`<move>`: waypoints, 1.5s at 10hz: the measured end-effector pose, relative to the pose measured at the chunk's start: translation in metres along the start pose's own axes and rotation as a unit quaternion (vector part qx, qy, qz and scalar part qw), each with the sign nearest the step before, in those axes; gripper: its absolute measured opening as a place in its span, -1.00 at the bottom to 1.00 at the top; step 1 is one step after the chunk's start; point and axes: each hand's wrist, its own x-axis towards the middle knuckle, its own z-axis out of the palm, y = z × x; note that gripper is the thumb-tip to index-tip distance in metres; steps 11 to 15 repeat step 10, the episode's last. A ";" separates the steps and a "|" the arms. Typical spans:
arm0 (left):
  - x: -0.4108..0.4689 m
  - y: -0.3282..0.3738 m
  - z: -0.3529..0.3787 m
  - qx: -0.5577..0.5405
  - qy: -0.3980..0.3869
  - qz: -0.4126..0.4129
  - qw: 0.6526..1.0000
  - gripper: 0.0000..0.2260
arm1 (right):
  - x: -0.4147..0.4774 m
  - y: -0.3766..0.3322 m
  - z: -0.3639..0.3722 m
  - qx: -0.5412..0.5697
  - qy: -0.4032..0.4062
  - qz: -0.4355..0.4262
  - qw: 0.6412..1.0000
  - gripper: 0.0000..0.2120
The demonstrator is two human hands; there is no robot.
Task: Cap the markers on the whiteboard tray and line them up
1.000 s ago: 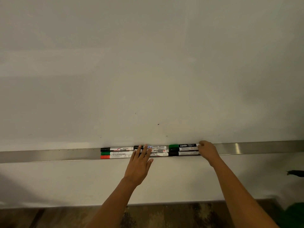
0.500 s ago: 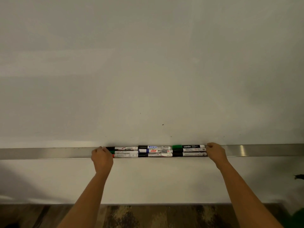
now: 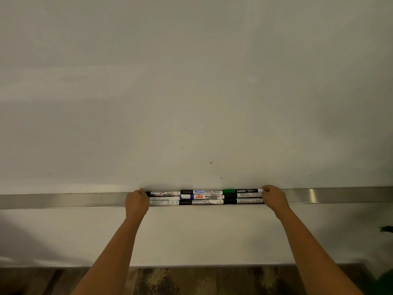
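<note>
Several capped whiteboard markers [image 3: 206, 196] lie end to end in three rows on the metal whiteboard tray [image 3: 63, 200]. A green-capped marker [image 3: 242, 190] lies at the top right and a blue-capped marker [image 3: 202, 196] in the middle row. My left hand [image 3: 136, 202] is curled against the left ends of the rows and hides the caps there. My right hand [image 3: 273, 195] is curled against the right ends. Both hands press on the marker block from its two sides; neither lifts a marker.
The whiteboard [image 3: 191, 92] fills the view above the tray, with a few small specks. A white wall runs below the tray, and a dark patterned floor [image 3: 191, 279] lies at the bottom. A dark object [image 3: 387, 228] shows at the right edge.
My left hand moved from the middle of the markers to their left end. The rows have closed up between my two hands, and the red and green left caps are now covered.
</note>
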 end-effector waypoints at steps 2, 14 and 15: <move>0.001 0.000 0.002 -0.016 0.002 -0.005 1.000 -0.78 | -0.001 0.001 -0.001 -0.017 0.014 -0.014 1.000 -0.69; -0.035 0.002 0.018 -0.183 0.075 -0.015 0.980 -0.70 | -0.020 0.023 0.000 -0.009 0.052 -0.105 0.993 -0.75; -0.035 0.002 0.018 -0.183 0.075 -0.015 0.980 -0.70 | -0.020 0.023 0.000 -0.009 0.052 -0.105 0.993 -0.75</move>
